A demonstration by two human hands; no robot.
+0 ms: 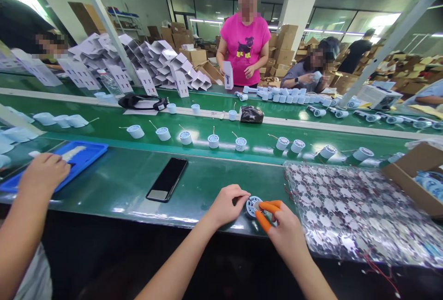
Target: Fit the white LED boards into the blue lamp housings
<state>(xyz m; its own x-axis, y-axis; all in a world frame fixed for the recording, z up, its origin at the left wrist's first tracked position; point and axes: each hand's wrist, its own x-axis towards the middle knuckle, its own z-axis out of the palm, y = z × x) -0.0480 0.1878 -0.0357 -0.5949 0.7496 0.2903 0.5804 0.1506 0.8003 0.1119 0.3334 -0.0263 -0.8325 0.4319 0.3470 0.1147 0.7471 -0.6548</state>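
A light-blue round fan housing (252, 211) with a spoked face sits at the front edge of the green bench. My left hand (228, 205) pinches at its upper-left rim; what lies between thumb and forefinger is too small to make out. Orange covers sheathe the thumb and forefinger of my right hand (285, 228), which grip the housing's right side, where a small silvery disc shows. To the right lies a clear plastic sheet of flat silvery discs (332, 203) with thin red and dark wires.
A black phone (167, 180) lies left of my hands. Farther left, a co-worker's hand (46, 171) is over a blue tray (88, 157). Beyond, similar housings (213, 141) with wires line the green belt (249, 157). An open carton (411, 175) stands right; people work across the line.
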